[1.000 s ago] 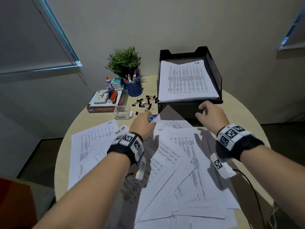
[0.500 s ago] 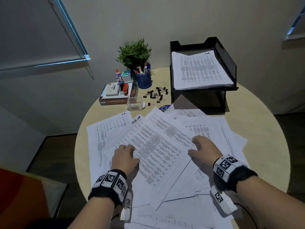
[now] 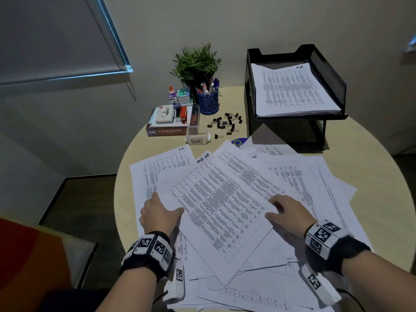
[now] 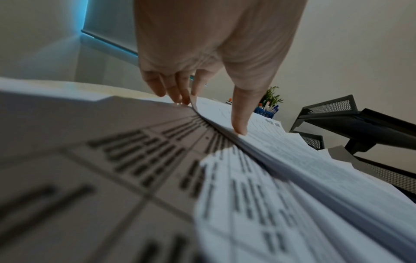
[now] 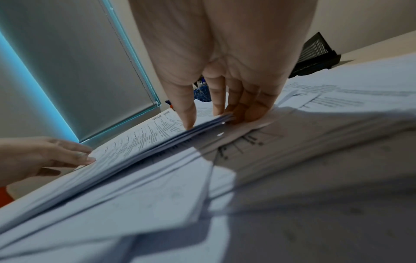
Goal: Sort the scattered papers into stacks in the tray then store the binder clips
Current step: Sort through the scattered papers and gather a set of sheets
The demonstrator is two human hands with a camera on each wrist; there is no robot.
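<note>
Printed papers [image 3: 299, 176] lie scattered and overlapping across the round table [image 3: 371, 176]. On top of them, a thin bundle of sheets [image 3: 220, 210] lies at a slant. My left hand [image 3: 171, 206] pinches its left edge, thumb on top [image 4: 239, 124] and fingers at the edge. My right hand [image 3: 273, 208] pinches the right edge, thumb above [image 5: 188, 121] and fingers tucked under. The black mesh tray [image 3: 331, 70] stands at the back right, with a neat stack [image 3: 292, 91] on its upper tier. Black binder clips [image 3: 225, 123] lie loose to the left of the tray.
A small clear box labelled "Small" [image 3: 197, 137] sits near the clips. Behind it are a blue pen cup [image 3: 208, 102], a potted plant [image 3: 195, 61] and a book with a stapler on it [image 3: 171, 122]. An orange seat [image 3: 29, 262] is at the lower left.
Both hands came back from the tray's front to the middle of the scattered papers. They now pinch the two side edges of the top bundle.
</note>
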